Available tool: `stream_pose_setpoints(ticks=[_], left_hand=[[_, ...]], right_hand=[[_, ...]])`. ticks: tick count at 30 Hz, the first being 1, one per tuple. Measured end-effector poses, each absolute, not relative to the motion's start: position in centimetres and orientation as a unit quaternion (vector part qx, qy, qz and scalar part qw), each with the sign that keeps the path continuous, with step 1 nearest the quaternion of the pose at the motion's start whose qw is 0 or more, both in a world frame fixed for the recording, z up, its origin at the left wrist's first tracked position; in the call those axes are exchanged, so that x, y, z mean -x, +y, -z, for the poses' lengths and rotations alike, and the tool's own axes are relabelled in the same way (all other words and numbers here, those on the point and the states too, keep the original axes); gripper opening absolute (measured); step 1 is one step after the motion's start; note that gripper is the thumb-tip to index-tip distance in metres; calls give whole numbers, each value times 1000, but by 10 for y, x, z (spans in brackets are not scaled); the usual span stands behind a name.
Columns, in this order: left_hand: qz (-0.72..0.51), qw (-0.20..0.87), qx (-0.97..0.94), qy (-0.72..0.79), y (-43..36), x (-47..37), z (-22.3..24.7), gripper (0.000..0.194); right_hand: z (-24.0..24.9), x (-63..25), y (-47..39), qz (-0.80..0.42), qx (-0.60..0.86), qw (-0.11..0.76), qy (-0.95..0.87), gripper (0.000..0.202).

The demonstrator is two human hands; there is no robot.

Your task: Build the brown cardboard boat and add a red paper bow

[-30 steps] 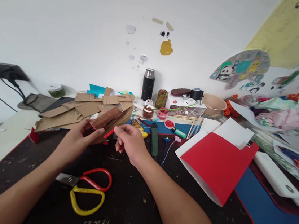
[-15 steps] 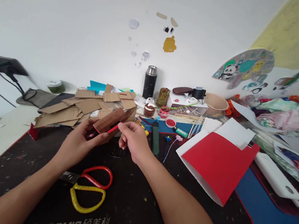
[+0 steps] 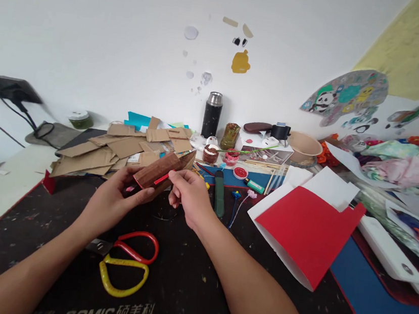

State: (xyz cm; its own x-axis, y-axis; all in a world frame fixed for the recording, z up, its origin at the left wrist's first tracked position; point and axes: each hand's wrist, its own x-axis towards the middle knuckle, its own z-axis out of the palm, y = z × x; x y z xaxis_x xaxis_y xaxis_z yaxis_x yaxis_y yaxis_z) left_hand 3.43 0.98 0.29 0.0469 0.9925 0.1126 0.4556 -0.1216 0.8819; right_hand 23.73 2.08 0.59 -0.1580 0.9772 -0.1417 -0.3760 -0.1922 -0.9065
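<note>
My left hand [image 3: 114,201] is wrapped round a brown, wood-coloured model piece [image 3: 157,169], which is tilted up to the right above the dark mat. Along the near side of that piece lies a thin red strip [image 3: 161,178]. My right hand [image 3: 192,193] pinches the strip's right end between thumb and fingertips, close to the brown piece. Below my hands, scissors [image 3: 128,264] with one red and one yellow handle rest on the mat, their blades partly hidden behind my left forearm.
Cardboard scraps [image 3: 95,153] are piled behind my left hand. A green cutter [image 3: 219,194] lies right of my right hand, with red paper [image 3: 307,230] farther right. A black flask [image 3: 212,116] stands near the wall.
The view has shifted slightly, so most things appear a little farther right. Both hands keep their hold on the brown piece and the red strip.
</note>
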Motion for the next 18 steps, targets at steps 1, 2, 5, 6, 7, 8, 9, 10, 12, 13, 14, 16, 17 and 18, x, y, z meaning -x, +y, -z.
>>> stream_pose_setpoints(ticks=[1, 2, 5, 6, 7, 8, 9, 10, 12, 13, 14, 16, 17, 18], left_hand=[[-391, 342, -639, 567, 10, -33, -2, 79], [-391, 344, -641, 564, 10, -33, -2, 78], [-393, 343, -646, 557, 9, -32, 0, 74], [-393, 339, -648, 557, 9, -32, 0, 73], [-393, 336, -649, 558, 8, -32, 0, 73], [-392, 334, -650, 559, 8, -32, 0, 73], [-391, 334, -649, 561, 8, -32, 0, 73], [-391, 333, -649, 561, 8, -32, 1, 74], [-391, 332, -649, 562, 8, -31, 1, 75], [-392, 330, -650, 562, 8, -31, 1, 75], [-391, 328, -651, 561, 8, -31, 1, 74], [-391, 323, -654, 561, 8, -31, 1, 73], [-390, 322, -655, 561, 8, -31, 1, 72], [-389, 322, -656, 561, 7, -31, 0, 72]], right_hand=[[-6, -237, 21, -661, 399, 513, -375, 37], [-6, -237, 21, -661, 399, 515, -373, 37], [-7, -237, 21, -660, 399, 519, -369, 35], [-7, -237, 20, -660, 399, 518, -370, 35], [-7, -237, 20, -660, 400, 517, -371, 35], [-6, -237, 20, -660, 400, 516, -373, 35], [-6, -237, 20, -660, 401, 515, -374, 36], [-6, -237, 20, -659, 401, 514, -374, 37], [-6, -237, 21, -659, 401, 514, -374, 38], [-5, -237, 21, -659, 401, 515, -374, 38], [-6, -237, 21, -659, 400, 516, -374, 37], [-6, -237, 21, -659, 399, 517, -374, 37], [-6, -237, 21, -659, 400, 516, -374, 37], [-6, -237, 21, -659, 401, 515, -374, 38]])
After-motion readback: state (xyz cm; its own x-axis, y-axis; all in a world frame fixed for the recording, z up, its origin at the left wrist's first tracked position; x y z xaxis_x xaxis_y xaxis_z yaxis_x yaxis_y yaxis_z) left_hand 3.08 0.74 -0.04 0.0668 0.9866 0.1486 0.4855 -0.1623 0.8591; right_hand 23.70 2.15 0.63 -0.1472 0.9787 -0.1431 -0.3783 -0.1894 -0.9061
